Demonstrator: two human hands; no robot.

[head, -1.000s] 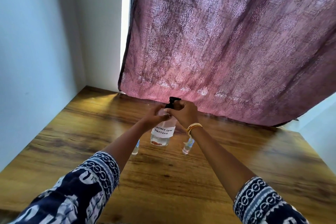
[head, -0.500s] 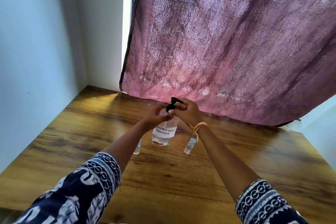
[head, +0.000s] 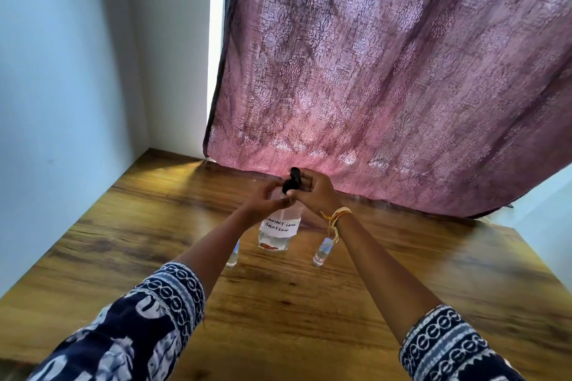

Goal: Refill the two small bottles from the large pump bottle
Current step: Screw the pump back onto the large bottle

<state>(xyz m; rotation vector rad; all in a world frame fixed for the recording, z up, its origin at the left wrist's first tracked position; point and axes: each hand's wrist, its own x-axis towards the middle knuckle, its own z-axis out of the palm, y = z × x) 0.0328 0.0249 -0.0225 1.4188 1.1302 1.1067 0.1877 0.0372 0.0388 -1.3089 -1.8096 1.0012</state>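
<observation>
The large clear pump bottle (head: 278,233), with a white handwritten label, stands upright on the wooden table (head: 309,303). My left hand (head: 266,201) grips its shoulder. My right hand (head: 314,192) is closed on the black pump head (head: 292,181), which sits tilted at the bottle's neck. One small clear bottle (head: 322,252) stands to the right of the large one, partly behind my right wrist. The other small bottle (head: 232,255) stands to the left, mostly hidden by my left forearm.
A pink patterned curtain (head: 387,86) hangs over the far side of the table, just behind the bottles. A pale blue wall (head: 62,102) borders the table on the left. The table's right edge (head: 538,260) lies well away from the bottles.
My right hand has turned the black pump head, which now points up and away rather than sideways. The bottles have stayed in place.
</observation>
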